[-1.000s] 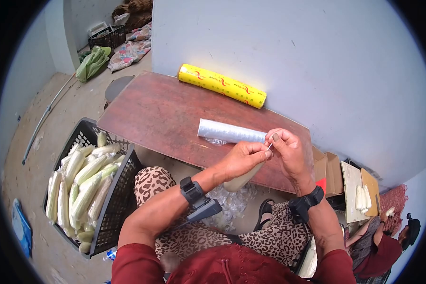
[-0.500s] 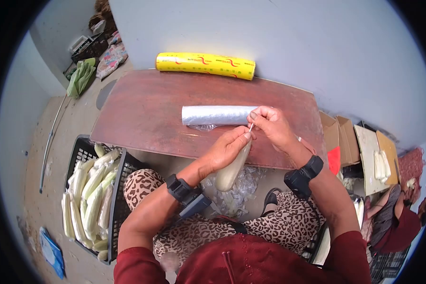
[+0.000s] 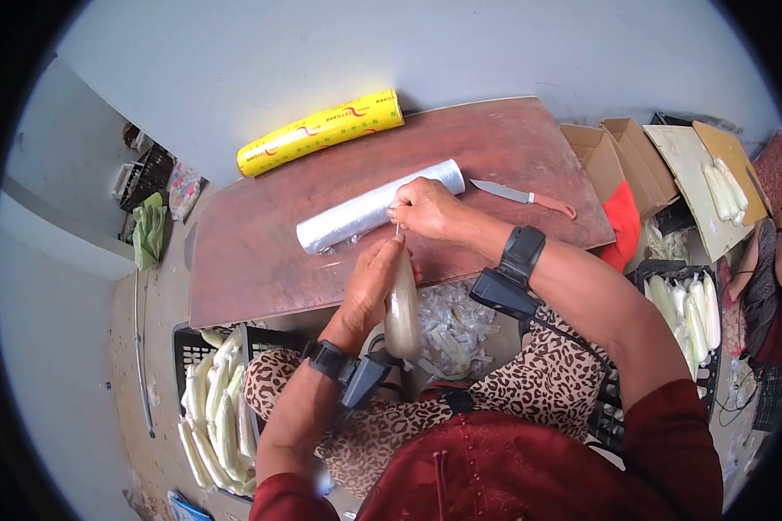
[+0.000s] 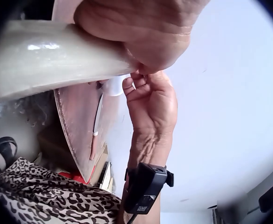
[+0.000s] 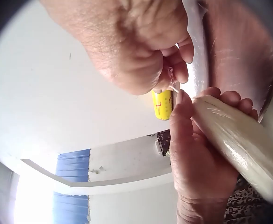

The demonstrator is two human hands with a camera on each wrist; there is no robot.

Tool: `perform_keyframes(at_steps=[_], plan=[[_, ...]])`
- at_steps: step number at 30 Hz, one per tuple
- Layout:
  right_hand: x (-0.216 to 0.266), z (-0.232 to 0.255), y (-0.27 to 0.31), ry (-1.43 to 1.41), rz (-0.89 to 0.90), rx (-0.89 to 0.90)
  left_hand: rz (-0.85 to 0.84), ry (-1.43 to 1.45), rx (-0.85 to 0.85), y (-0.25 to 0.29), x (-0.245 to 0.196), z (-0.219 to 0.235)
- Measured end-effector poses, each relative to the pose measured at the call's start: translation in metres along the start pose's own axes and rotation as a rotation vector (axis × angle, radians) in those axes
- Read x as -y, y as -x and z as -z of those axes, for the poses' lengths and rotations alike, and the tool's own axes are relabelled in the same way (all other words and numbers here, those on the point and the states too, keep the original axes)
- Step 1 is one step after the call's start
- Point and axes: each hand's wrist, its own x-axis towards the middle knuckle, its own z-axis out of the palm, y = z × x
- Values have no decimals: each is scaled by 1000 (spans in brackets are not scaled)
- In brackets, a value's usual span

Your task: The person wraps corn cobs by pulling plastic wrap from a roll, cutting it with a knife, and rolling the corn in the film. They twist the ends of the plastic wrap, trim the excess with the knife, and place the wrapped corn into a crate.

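Note:
In the head view, a pale ear of corn (image 3: 403, 319) in clear film hangs downward from my left hand (image 3: 374, 280), over the near edge of the table (image 3: 252, 260). The fingers of that hand wrap its upper end; the right wrist view shows the thumb along the film-covered corn (image 5: 241, 142). My right hand (image 3: 430, 210) pinches the thin twisted tail of film just above the tip, with its fingertips close to the left thumb. Behind the hands lies a silvery roll of cling film (image 3: 356, 211), partly covered by the right hand.
A knife (image 3: 523, 196) with an orange-pink handle lies right of the roll. A yellow wrapped roll (image 3: 321, 132) rests along the wall. Crates of wrapped corn stand left (image 3: 222, 417) and right (image 3: 691, 313). Scrap film (image 3: 456, 330) lies below the table; cardboard boxes (image 3: 621, 169) stand right.
The head view has turned, bringing the knife and right crate into sight. Both hands have shifted left in view, and the corn now hangs more upright. The right hand still pinches the film tail.

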Motion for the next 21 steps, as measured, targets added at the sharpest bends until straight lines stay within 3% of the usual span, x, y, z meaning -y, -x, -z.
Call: perform_keyframes(at_steps=[8,14,21], plan=[[-1,-17,9,257,13,199,84,237,-22,11,60,14],[-27,-29,15,215,-42,149,123,209,-92,10,73,8],[-24,-28,25,149,-50,128,152,141,-183,12,73,-7]])
